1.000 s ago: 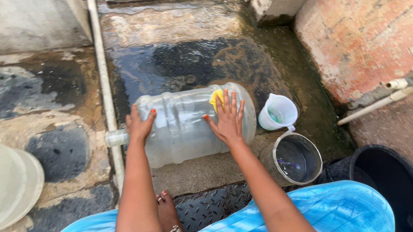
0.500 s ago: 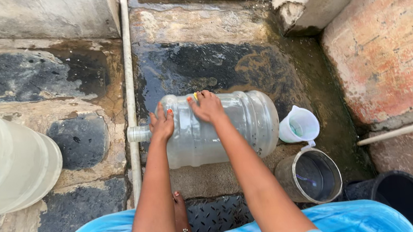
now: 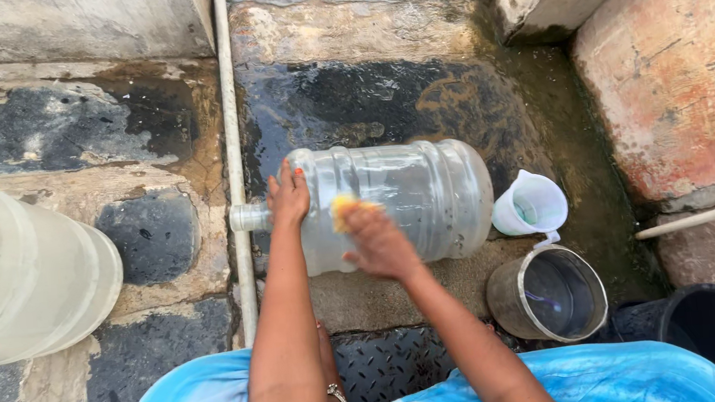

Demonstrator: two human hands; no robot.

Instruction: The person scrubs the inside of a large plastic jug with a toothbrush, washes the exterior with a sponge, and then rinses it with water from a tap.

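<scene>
A large clear plastic water jug lies on its side on the wet concrete floor, its neck pointing left toward a white pipe. My left hand rests flat on the jug's shoulder near the neck, holding it still. My right hand presses a yellow sponge against the front of the jug, fingers closed over it. The sponge shows only at its upper edge.
A pale measuring jug and a metal pot with water stand right of the jug. A black bucket sits at bottom right, a second large bottle at left. Concrete ledges and a reddish wall surround the wet floor.
My right hand with the sponge has moved from the far right end of the jug, across its top, down to the front near the neck. The left hand stays at the shoulder.
</scene>
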